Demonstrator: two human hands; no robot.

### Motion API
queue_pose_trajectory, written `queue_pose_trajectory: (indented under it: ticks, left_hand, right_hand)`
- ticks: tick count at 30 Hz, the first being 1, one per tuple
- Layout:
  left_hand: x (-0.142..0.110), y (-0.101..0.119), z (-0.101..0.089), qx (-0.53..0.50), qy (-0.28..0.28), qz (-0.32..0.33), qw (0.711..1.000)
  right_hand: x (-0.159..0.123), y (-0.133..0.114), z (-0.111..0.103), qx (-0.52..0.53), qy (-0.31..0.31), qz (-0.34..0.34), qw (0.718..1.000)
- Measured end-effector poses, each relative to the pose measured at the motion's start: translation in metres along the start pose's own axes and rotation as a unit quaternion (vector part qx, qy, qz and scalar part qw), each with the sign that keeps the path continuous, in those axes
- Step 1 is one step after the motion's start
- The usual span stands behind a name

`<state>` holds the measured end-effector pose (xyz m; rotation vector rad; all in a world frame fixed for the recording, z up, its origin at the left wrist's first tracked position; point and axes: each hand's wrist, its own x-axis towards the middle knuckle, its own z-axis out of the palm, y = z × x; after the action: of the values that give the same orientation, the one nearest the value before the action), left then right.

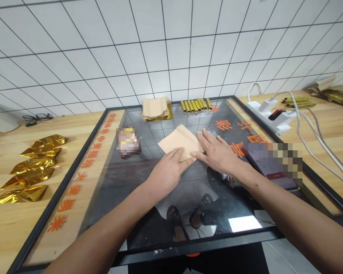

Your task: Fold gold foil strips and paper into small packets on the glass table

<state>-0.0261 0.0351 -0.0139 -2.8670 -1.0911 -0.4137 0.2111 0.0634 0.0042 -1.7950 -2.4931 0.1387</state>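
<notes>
Left hand (166, 173) and right hand (218, 155) are held open and laid flat on a folded tan paper sheet (179, 141) at centre frame — light and soft by the look of it, so best taken by its free upper corner.

On the worktop (14, 232), a framed glass panel (60, 190) lies in the middle, with a column of foil bags (30, 169) to its left, a power strip (270, 116) to its right, and a tiled wall (171, 49) behind it all. On the panel, a paper sheet (178, 142) lies under the left hand (167, 173) and the right hand (218, 154), with a packet (128, 142) to its left and what seems, through the blur, to be a tablet (270, 165) to the right of the right hand. A paper stack (155, 108) and a row of foil tubes (196, 105) sit side by side beyond the sheet, along the panel's far edge.
</notes>
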Motion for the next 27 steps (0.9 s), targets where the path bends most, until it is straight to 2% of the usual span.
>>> queue_pose_trajectory:
  ticks: [18, 23, 27]
  left_hand:
    - [-0.003, 0.001, 0.002, 0.019, -0.009, 0.001, 1.0]
    - [0.0, 0.003, -0.002, 0.023, -0.01, -0.008, 1.0]
    - [0.001, 0.005, -0.003, 0.027, -0.015, -0.006, 1.0]
  right_hand:
    - [0.016, 0.033, -0.004, -0.017, 0.051, 0.071, 0.996]
    - [0.01, 0.02, -0.012, -0.017, 0.1, 0.044, 0.994]
    - [0.001, 0.001, -0.013, -0.018, 0.069, 0.003, 0.997]
